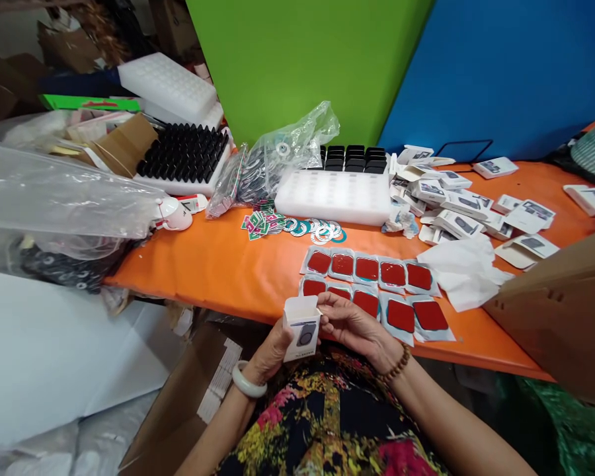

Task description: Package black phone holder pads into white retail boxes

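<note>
A small white printed box (302,334) stands tilted in front of my body, with its top flap raised. My left hand (274,347) is closed around its left side, thumb on the front. At the upper right edge of the box, my right hand (354,327) pinches a side flap between thumb and fingers. The picture of a dark ring-shaped device shows on the box front. Just beyond my right hand lie rows of red square pads (367,269) on pale backing sheets. What the box has inside is hidden.
Loose white boxes (459,223) pile up on the orange table (203,264) at right, near a cardboard box (565,311). Farther back are a white foam tray (334,195), ring stickers (322,231), small cards (260,223) and black pieces (183,152). An open carton (178,396) sits below left.
</note>
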Demonstrator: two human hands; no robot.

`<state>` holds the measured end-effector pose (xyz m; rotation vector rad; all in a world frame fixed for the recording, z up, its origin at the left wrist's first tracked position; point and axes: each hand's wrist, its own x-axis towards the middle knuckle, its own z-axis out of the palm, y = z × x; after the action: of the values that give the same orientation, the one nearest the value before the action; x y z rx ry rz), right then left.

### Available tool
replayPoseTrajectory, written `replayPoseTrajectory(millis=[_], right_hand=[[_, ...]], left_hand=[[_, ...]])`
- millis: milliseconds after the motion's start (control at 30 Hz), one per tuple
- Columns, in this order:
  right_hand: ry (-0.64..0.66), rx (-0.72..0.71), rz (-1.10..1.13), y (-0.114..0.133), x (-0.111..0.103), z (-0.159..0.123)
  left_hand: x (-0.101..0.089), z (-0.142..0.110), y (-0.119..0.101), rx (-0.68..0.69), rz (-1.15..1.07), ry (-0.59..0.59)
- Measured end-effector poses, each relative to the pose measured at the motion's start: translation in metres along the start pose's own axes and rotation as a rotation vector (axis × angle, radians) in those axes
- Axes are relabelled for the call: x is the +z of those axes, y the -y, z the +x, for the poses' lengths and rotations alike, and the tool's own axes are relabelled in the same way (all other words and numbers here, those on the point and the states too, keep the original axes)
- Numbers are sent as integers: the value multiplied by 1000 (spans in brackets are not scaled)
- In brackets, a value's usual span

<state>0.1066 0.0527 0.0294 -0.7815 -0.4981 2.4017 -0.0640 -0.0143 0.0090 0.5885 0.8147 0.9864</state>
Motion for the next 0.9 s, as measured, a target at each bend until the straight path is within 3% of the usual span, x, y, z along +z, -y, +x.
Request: replayPoseTrajectory(millis=[100,267,333,433,600,900], right_hand=[[-41,-77,-282,4,-5,4],[-375,-509,-1163,27,-21,25],[-364,-568,-1443,34,-25,32],[-266,-522,-1751,37,-24,40],[-304,-462,-1977,30,-16,47],[-268,-230,-1951,32,-2,57]], left_hand=[[-2,-6,-1,-84,-92,-69],[-9,-17,-6,-161,-87,-205],[-11,-19,-6,-151,-99,-257],[-12,-16,-3,-128,-153,-321],[-7,-4,-1,-52,-248,-362],[-13,-7,0,-25,-208,-333]])
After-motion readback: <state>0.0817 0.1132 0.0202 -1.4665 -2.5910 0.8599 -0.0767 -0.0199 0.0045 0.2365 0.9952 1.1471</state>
